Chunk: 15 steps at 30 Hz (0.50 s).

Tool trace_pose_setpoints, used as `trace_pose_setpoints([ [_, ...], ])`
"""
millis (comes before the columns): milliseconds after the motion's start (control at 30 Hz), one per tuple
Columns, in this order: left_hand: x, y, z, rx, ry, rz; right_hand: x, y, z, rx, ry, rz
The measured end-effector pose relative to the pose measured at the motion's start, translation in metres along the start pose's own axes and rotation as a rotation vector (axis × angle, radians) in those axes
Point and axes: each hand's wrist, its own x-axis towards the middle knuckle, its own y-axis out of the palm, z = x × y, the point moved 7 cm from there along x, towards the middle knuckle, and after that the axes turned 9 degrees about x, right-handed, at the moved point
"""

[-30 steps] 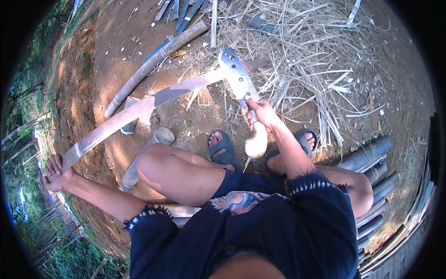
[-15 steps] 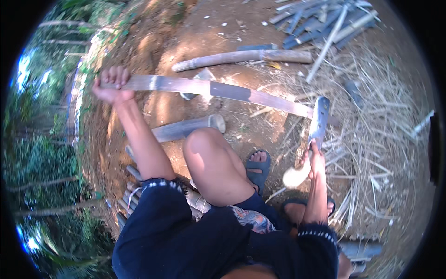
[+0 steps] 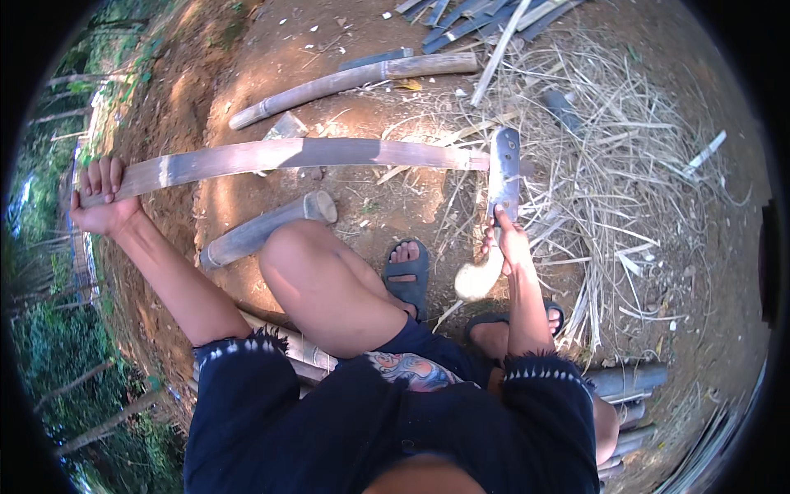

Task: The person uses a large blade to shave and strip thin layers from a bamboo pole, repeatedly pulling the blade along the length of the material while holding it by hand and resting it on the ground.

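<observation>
My left hand (image 3: 107, 196) is closed around the left end of a long, flat split bamboo strip (image 3: 271, 155). The strip stretches across in front of me, bowed slightly, above the ground. In my right hand (image 3: 512, 244) is a machete (image 3: 504, 169) with a broad, dark metal blade with holes in it and a pale, curved handle. The blade stands nearly upright against the strip's right end, where the two meet. Whether the edge has cut into the bamboo there is too small to tell.
Beyond the strip lies a bamboo pole (image 3: 346, 80). A thick bamboo piece (image 3: 271, 230) rests by my bent knee. Pale shavings (image 3: 609, 156) cover the ground at the right, with a pile of split slats (image 3: 485, 25) at the far side. More bamboo (image 3: 629, 380) is stacked behind my right arm.
The view has turned, so the ground and everything on it appear shifted left. Both hands keep their grip, and the blade stays at the strip's right end.
</observation>
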Motion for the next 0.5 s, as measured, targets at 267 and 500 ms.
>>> trace_pose_setpoints([
  [267, 0.006, -0.010, 0.007, 0.023, -0.003, -0.027, -0.049, 0.090, -0.014, -0.191, 0.178, 0.285],
  [500, 0.006, -0.020, -0.004, 0.026, 0.002, 0.020, -0.022, 0.036, -0.022, 0.004, 0.137, 0.056],
])
